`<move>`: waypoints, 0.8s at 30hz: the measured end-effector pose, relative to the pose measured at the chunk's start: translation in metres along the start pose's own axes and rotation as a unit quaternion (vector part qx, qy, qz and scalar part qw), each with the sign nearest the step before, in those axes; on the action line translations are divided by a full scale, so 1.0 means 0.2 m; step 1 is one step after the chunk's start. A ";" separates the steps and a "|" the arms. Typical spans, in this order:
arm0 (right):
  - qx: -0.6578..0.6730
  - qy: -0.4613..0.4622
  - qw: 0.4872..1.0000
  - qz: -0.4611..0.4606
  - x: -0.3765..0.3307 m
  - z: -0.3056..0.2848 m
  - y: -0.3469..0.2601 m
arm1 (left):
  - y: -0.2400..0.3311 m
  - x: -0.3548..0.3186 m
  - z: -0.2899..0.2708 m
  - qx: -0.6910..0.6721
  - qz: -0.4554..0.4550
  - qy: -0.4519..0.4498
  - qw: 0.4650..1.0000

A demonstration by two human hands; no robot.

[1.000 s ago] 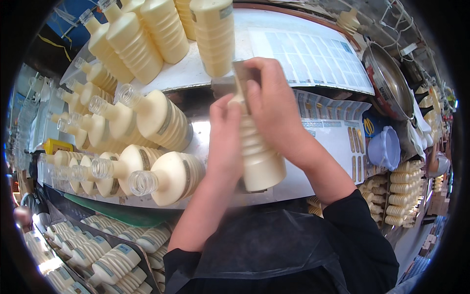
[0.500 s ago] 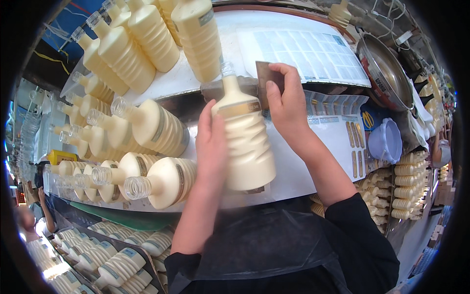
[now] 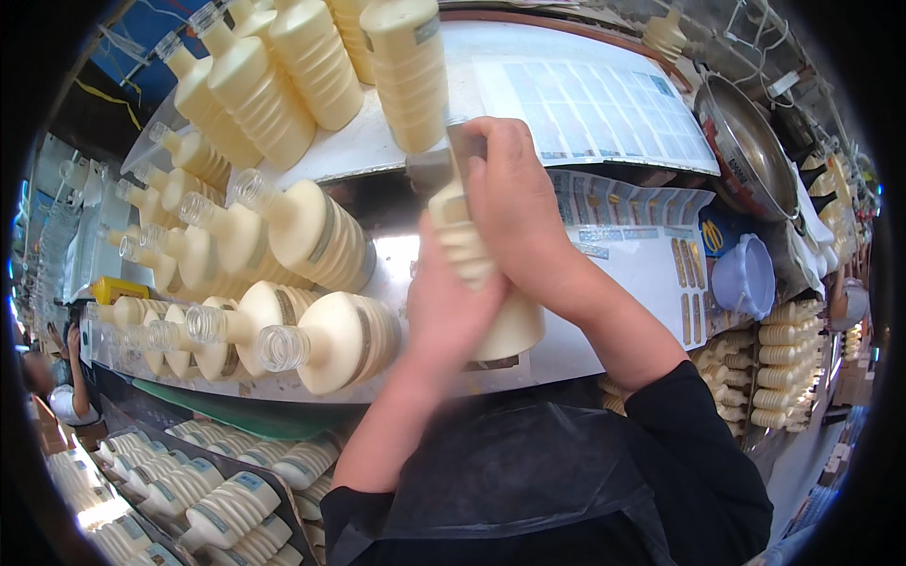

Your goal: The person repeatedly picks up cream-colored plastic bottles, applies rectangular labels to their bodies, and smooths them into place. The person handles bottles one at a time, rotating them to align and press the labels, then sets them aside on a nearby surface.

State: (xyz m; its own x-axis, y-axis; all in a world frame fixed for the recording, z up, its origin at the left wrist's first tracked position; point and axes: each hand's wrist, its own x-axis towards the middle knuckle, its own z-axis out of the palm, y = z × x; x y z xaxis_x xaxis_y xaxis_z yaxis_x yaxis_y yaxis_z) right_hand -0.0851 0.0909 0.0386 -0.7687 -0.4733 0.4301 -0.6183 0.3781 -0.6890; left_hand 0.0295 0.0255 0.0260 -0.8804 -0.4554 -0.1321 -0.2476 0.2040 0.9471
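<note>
A cream ribbed bottle (image 3: 514,330) lies on the white table before me, its neck pointing away. My left hand (image 3: 448,292), smeared by motion, grips the bottle across its ribbed body. My right hand (image 3: 514,189) pinches a thin, flat dark scraper plate (image 3: 461,156), held up against the bottle's neck and shoulder end. The bottle's label band is mostly hidden behind my right hand. Left of it, rows of similar cream bottles (image 3: 349,340) lie on their sides with clear threaded necks toward me.
Standing cream bottles (image 3: 406,75) crowd the far left. A white label sheet (image 3: 604,104) lies on the raised far board, with gold label strips (image 3: 692,264) at right. Beyond are a lilac bucket (image 3: 744,274), yellow-handled scissors (image 3: 711,234) and a metal pan (image 3: 746,141).
My right hand has moved left with the scraper plate, over the bottle's neck and shoulder. My left hand has shifted from the bottle's left side across its body.
</note>
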 end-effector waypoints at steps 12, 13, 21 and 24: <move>-0.105 -0.033 0.992 -0.056 0.01 0.12 -0.14 | -0.05 -0.01 0.02 0.125 0.035 0.010 0.991; -0.105 -0.033 0.992 -0.065 0.01 0.11 -0.13 | -0.05 -0.01 0.02 0.107 0.033 0.012 0.994; -0.058 0.024 0.997 -0.034 -0.03 -0.06 0.13 | -0.12 -0.06 0.02 0.207 0.106 0.022 0.972; -0.025 0.055 0.997 -0.046 -0.04 -0.06 0.23 | -0.11 -0.06 0.03 0.204 0.100 0.020 0.974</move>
State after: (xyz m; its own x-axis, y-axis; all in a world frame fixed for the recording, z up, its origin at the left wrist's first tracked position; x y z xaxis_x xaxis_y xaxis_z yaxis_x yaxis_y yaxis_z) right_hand -0.1088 0.1220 0.0108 -0.7200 -0.4182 0.5539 -0.6923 0.3780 -0.6146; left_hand 0.0434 0.0323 0.0049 -0.9134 -0.4022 0.0629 -0.2194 0.6165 0.7562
